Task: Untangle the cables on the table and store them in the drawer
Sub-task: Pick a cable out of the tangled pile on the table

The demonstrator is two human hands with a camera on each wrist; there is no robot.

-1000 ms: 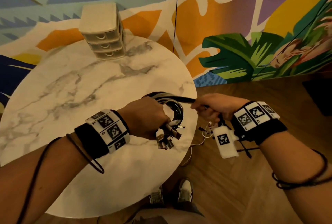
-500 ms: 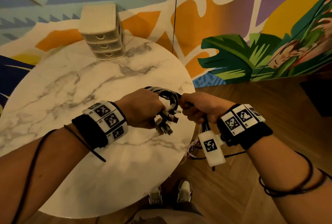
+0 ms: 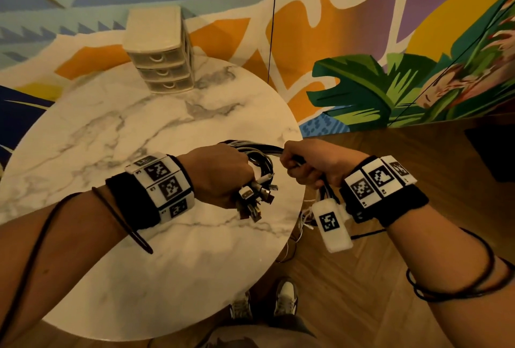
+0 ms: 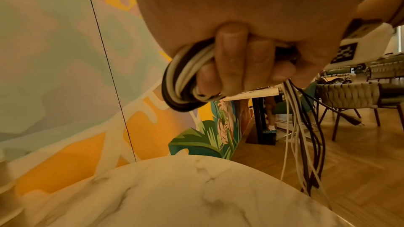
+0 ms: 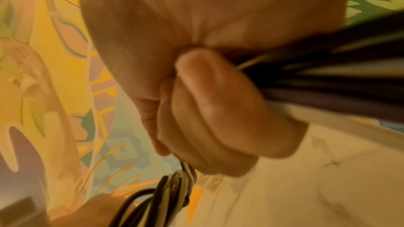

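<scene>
My left hand [image 3: 223, 173] grips a coiled bundle of black and white cables [image 3: 259, 161] above the right side of the marble table [image 3: 139, 138]. Several plugs [image 3: 255, 198] stick out below that fist. In the left wrist view the fingers [image 4: 231, 61] curl round the coil [image 4: 181, 82]. My right hand [image 3: 312, 163] grips the same bundle just to the right, at the table's edge. Its fingers [image 5: 218, 113] close round the strands [image 5: 328, 75]. Loose ends [image 4: 306, 144] hang down towards the floor. A small cream drawer unit [image 3: 158, 52] stands at the table's far edge, its three drawers closed.
A painted mural wall [image 3: 362, 41] runs behind the table. Wooden floor [image 3: 362, 278] lies to the right, with my shoes [image 3: 284, 297] below. Chairs [image 4: 349, 92] stand further back in the left wrist view.
My right hand has moved left, closer to the left hand, along the cable bundle. Both hands have stayed closed on the cables.
</scene>
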